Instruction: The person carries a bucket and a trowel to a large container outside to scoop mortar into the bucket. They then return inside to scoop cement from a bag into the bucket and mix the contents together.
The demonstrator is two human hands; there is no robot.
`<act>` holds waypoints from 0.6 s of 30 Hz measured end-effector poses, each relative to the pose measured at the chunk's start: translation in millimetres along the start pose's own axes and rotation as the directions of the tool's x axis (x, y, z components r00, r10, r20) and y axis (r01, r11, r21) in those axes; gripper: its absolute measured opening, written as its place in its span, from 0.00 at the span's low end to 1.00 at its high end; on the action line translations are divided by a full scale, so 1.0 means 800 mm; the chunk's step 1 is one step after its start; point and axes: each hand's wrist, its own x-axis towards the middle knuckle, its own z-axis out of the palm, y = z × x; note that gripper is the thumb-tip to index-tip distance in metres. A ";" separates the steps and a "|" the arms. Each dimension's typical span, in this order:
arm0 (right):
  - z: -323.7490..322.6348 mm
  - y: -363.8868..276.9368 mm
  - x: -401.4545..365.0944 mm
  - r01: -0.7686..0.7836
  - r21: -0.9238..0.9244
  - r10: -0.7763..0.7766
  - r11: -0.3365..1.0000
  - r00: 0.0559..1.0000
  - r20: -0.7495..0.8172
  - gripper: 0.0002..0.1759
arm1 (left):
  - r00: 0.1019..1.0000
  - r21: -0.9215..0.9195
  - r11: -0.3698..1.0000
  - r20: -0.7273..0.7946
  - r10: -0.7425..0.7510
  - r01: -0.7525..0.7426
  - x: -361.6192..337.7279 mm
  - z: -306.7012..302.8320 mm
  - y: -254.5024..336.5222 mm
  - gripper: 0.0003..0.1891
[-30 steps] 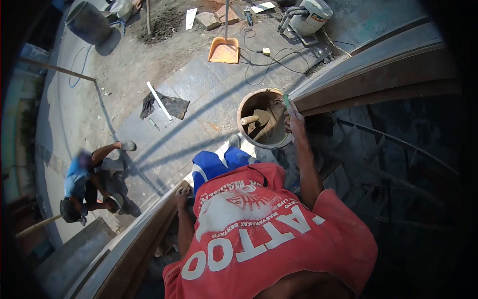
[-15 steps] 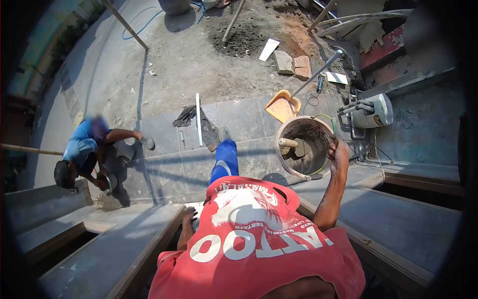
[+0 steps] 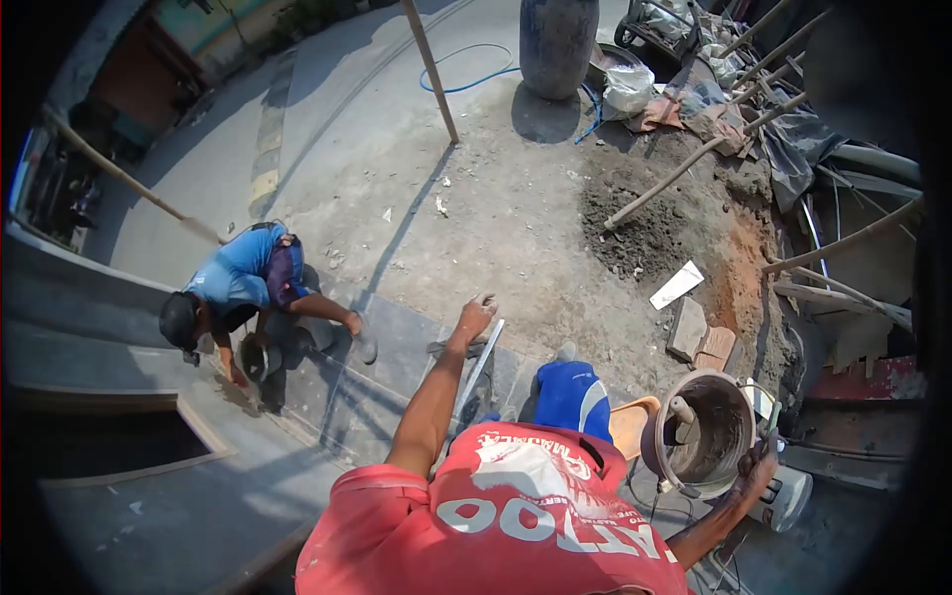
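Observation:
My right hand (image 3: 759,468) is closed at the rim of a round mortar bucket (image 3: 654,446), gripping its wire handle with a green sleeve. Inside the bucket, grey residue coats the wall and a tool with a pale wooden handle (image 3: 681,409) sticks up. The bucket is tilted and overlaps an orange dustpan (image 3: 631,428) in this view. My left arm reaches forward; the left hand (image 3: 478,315) holds nothing, its fingers loosely apart. Below it, a long pale straight bar (image 3: 479,367) lies on the dark tiles.
A person in blue (image 3: 238,273) crouches at the left with a round container (image 3: 258,359). Poles (image 3: 431,74) stand in the yard. A large drum (image 3: 558,50), a heap of dark sand (image 3: 640,223) and bricks (image 3: 686,329) lie ahead. A window opening (image 3: 109,441) is at lower left.
My view has turned leftward. The left hand has swung up and forward from beside the body. The bucket has come closer to my body, with the right hand still on its handle.

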 end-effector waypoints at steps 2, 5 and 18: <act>0.051 -0.007 0.080 -0.005 0.095 0.005 0.995 1.000 0.005 0.16 | 0.999 0.027 0.999 0.023 0.037 -0.037 0.052 0.013 0.045 0.19; 0.171 -0.026 0.167 0.021 0.062 -0.018 0.998 0.999 -0.040 0.16 | 0.996 0.010 0.997 0.038 -0.076 0.075 0.113 0.029 0.034 0.20; 0.582 -0.135 0.506 0.168 0.083 -0.186 0.982 0.931 0.314 0.15 | 0.233 -0.449 0.205 0.007 -0.973 0.870 0.125 0.090 -0.133 0.12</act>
